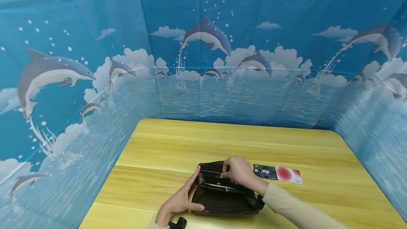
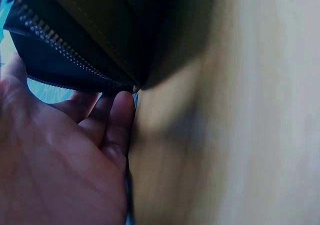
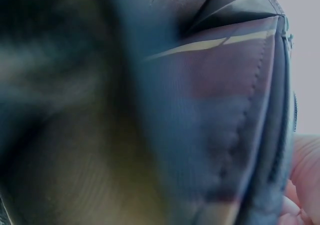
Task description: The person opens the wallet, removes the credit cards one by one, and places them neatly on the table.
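Observation:
A black zip wallet (image 1: 222, 200) lies unfolded on the wooden table (image 1: 190, 144) near its front edge. My left hand (image 1: 181, 200) braces its left end, with the thumb along the near flap and straight fingers against the zip edge (image 2: 75, 65). My right hand (image 1: 238, 172) has its fingers curled into the wallet's far inner pocket and grips the pocket wall. What lies under those fingers is hidden. The right wrist view shows only blurred dark lining (image 3: 240, 110) and a fingertip (image 3: 305, 175).
A black card marked VIP (image 1: 265, 171) and a red-and-white card (image 1: 288, 175) lie flat side by side just right of the wallet. Blue dolphin-print sheets (image 1: 203, 63) wall the table at the back and on both sides.

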### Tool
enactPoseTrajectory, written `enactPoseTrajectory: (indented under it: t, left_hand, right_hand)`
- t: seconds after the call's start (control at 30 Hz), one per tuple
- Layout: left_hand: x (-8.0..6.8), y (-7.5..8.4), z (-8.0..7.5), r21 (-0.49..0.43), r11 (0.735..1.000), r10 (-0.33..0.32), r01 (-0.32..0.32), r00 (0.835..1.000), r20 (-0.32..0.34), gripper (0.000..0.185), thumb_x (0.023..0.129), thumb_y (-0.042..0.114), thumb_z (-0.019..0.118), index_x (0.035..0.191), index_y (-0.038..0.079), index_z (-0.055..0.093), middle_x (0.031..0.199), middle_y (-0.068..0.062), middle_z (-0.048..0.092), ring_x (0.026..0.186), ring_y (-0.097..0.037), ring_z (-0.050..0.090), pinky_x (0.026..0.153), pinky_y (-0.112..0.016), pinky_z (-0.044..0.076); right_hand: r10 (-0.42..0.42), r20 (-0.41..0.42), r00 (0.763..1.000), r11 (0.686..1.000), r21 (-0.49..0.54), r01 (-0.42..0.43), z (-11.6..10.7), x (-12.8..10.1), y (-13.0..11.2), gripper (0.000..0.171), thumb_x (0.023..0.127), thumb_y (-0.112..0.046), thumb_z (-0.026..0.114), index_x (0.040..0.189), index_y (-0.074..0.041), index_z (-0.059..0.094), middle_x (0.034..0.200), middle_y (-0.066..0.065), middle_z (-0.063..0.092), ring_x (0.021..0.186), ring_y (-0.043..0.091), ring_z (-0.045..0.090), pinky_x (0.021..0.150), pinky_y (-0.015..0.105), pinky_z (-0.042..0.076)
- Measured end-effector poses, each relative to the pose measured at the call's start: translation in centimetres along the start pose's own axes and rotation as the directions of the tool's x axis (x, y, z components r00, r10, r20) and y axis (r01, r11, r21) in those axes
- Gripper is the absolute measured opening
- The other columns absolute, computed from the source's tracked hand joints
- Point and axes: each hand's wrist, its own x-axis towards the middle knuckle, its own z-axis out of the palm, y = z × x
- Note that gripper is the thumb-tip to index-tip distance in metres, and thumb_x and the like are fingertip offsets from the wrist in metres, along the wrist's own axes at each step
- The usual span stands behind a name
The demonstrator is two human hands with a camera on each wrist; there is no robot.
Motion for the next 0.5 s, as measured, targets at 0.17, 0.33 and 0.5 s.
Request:
enactPoseTrajectory:
  t: [0.17,0.33,0.5]
  left_hand:
    - [0.0,-0.03,0.09,0.003,1.0,-0.01,0.01,1.0,0.002,0.119,0.074,0.021,0.084,0.152,0.035,-0.005,0.157,-0.001,-0.002,0.14,-0.028,0.007,0.106,-0.052,0.013]
    - [0.08,-0.09,0.03,-0.004,1.0,-0.007,0.007,1.0,0.001,0.119,0.074,0.019,0.083,0.152,0.036,-0.004,0.157,0.001,-0.002,0.14,-0.026,0.008,0.107,-0.05,0.012]
    - [0.19,-0.02,-0.03,-0.01,1.0,0.01,-0.01,1.0,0.004,0.118,0.075,0.017,0.083,0.152,0.035,-0.004,0.157,0.003,-0.002,0.14,-0.024,0.008,0.107,-0.049,0.012]
  right_hand:
    - [-0.009,0.006,1.0,0.999,-0.033,0.009,0.12,-0.05,0.12,0.025,0.078,-0.026,0.079,0.061,-0.024,0.061,0.04,-0.015,0.042,0.033,0.001,0.041,0.038,0.025,0.036]
    - [-0.024,0.022,0.999,0.998,-0.051,0.025,0.03,-0.02,0.22,0.023,0.08,-0.028,0.077,0.063,-0.024,0.061,0.039,-0.016,0.04,0.033,0.001,0.04,0.037,0.025,0.035]
    - [-0.048,0.024,0.999,0.996,-0.077,0.049,-0.07,0.05,0.3,0.023,0.08,-0.028,0.077,0.063,-0.025,0.062,0.043,-0.017,0.04,0.036,0.002,0.039,0.037,0.025,0.031]
